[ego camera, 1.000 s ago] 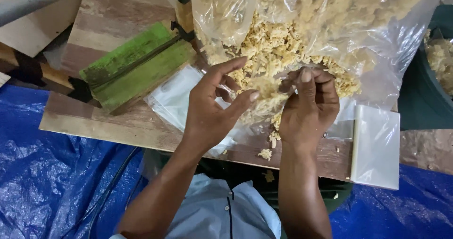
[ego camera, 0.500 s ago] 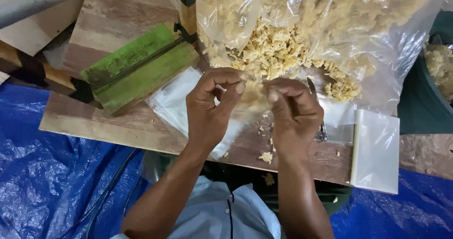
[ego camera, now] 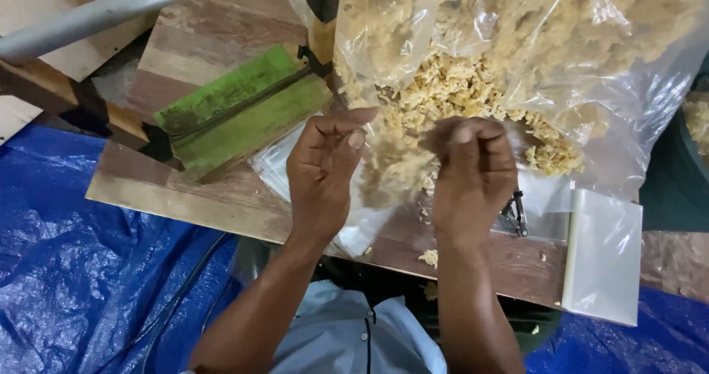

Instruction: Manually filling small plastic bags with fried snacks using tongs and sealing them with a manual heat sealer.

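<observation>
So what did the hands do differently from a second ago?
The left hand closed its spread fingers and lifted; the right hand curled shut too. Both now pinch a small clear bag holding crumbly beige food between them. The big food bag, green block and wooden table stayed put.

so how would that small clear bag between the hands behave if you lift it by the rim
The small clear bag is probably floppy: its thin film sags between the left hand and right hand. It likely feels light, since the crumbly beige filling looks loose and airy. Tilted, the crumbs could spill; some already lie on the wooden board.
</observation>
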